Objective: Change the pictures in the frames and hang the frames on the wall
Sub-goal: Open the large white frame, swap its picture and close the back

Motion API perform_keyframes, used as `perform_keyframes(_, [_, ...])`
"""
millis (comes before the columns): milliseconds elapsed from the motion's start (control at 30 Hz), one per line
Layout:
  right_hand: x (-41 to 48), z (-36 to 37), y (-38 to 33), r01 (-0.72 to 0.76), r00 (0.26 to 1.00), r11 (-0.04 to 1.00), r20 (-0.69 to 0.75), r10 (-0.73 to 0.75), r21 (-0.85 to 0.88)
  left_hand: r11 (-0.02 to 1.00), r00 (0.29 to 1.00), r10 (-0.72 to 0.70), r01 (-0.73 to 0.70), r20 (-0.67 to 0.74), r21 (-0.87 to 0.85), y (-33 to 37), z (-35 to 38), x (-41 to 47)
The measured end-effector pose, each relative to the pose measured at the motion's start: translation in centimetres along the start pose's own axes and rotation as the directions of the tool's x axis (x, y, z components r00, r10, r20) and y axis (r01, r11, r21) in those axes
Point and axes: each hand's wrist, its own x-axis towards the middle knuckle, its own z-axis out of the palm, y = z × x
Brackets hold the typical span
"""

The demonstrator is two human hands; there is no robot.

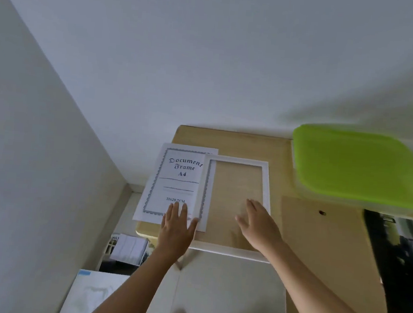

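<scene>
Two hands reach out with straight fingers, gripping nothing. Your left hand (178, 225) presses the near end of the printed sheet (176, 178). Your right hand (259, 226), slightly blurred, lies flat inside the white frame (268, 186). That frame rests on the wooden table (239, 144), covering the sheet's right edge. A brown board (322, 244) passes under your right forearm. Farther right, a green lid (359, 167) is blurred.

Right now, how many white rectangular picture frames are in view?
1. The white rectangular picture frame lies flat on the light wooden table, overlapping the printed A4 insert sheet at its left edge. Others may be hidden out of view.
</scene>
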Motion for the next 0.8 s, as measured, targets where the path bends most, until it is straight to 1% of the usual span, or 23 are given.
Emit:
perform_keyframes(67, [1.5, 1.5, -3.0, 0.008, 1.0, 1.0, 0.009, -0.008, -0.003, 0.999, 0.999, -0.039, 0.039, 0.011, -0.012, -3.3, -0.9, 1.1])
perform_keyframes(133, [2.7, 2.9, -5.5, 0.018, 1.0, 1.0, -0.013, -0.018, -0.008, 0.997, 0.997, -0.068, 0.069, 0.022, -0.02, -6.0, -1.6, 1.9])
perform_keyframes(267, [4.7, 5.0, -9.0, 0.041, 0.998, 0.999, -0.051, -0.042, -0.005, 0.995, 0.996, -0.088, 0.089, 0.032, -0.047, -9.7, -2.0, 3.9])
perform_keyframes(333, [5.5, 5.8, -10.1, 0.048, 0.997, 0.999, -0.057, -0.048, -0.009, 0.991, 0.995, -0.095, 0.098, 0.036, -0.093, -10.8, -2.1, 5.0])
perform_keyframes(500, [6.7, 6.9, -11.5, 0.051, 0.997, 0.997, -0.061, -0.055, -0.057, 0.953, 0.994, -0.102, 0.108, 0.038, -0.284, -11.7, -2.1, 7.6])
perform_keyframes(567, [7.0, 7.3, -11.5, 0.043, 0.998, 0.997, -0.051, -0.047, -0.068, 0.926, 0.994, -0.105, 0.101, 0.009, -0.365, -11.7, -2.1, 8.4])
perform_keyframes(667, [7.1, 7.5, -11.4, 0.047, 0.997, 0.996, -0.059, -0.051, -0.079, 0.879, 0.987, -0.146, 0.096, -0.071, -0.467, -11.6, -2.4, 9.3])
perform_keyframes(800, [7.4, 7.7, -11.4, 0.038, 0.996, 0.997, -0.075, -0.044, -0.07, 0.816, 0.967, -0.178, 0.042, -0.182, -0.576, -11.3, -3.4, 9.9])
